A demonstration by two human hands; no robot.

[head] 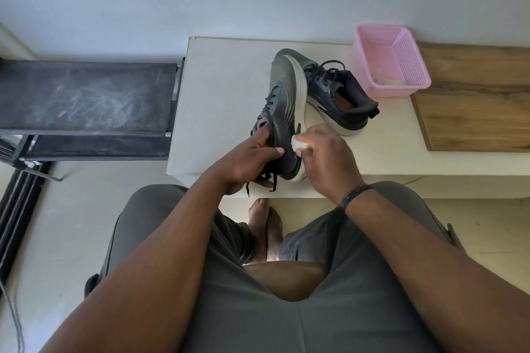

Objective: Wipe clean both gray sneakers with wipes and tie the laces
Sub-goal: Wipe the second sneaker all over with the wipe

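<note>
A: Gripping the near gray sneaker (282,112) at its collar, the left hand (246,160) holds it tilted on its side at the table's (223,112) front edge, toe pointing toward the wall; fingers curled round the upper, black laces (268,180) dangling loose.

B: And the right hand (327,157)?

A: Its fingers pinch a crumpled white wipe (299,145), pressed against the white midsole near the heel.

B: Second sneaker (338,97)?

A: Upright just behind the first, touching its sole, laces untied.

B: Other items?

A: Pink mesh basket (401,86) at the table's back edge, beside a wooden board (473,112); pale scraps inside, identity unclear.
</note>
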